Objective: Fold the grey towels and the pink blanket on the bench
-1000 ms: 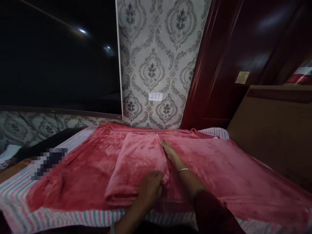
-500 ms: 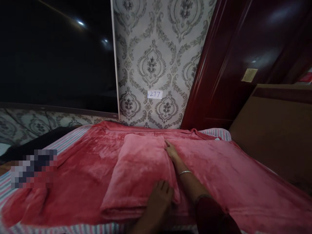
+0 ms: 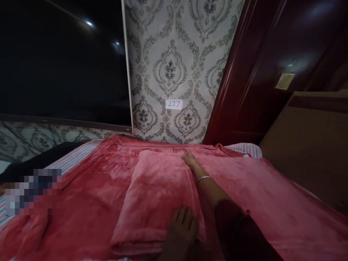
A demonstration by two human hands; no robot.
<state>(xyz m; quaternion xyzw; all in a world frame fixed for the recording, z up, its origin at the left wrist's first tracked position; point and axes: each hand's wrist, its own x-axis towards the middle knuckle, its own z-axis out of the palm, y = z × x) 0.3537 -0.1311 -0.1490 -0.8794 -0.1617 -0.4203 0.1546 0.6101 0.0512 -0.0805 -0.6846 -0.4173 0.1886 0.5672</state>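
Note:
A plush pink-red blanket is folded into a thick rectangle (image 3: 154, 188), its layered fold toward me. Under and around it spreads more of the same plush cloth (image 3: 89, 195); I cannot tell whether the two are one piece. My right hand (image 3: 188, 158), with a silver bracelet at the wrist, rests at the far right corner of the folded part, finger and thumb apart. Near the close right corner, my left hand (image 3: 182, 226) lies on top with fingers stretched out, slightly blurred. Neither hand grips the cloth.
Striped bedding (image 3: 81, 152) shows beneath the plush cloth. A large dark television (image 3: 65, 65) stands at the left, beside patterned wallpaper bearing a paper label (image 3: 174, 104). At the right are a dark red wooden door (image 3: 255, 72) and a brown panel (image 3: 312, 145).
My right hand has shifted slightly farther away along the folded blanket's right edge. My left hand has moved a little toward me and right. The view has shifted slightly.

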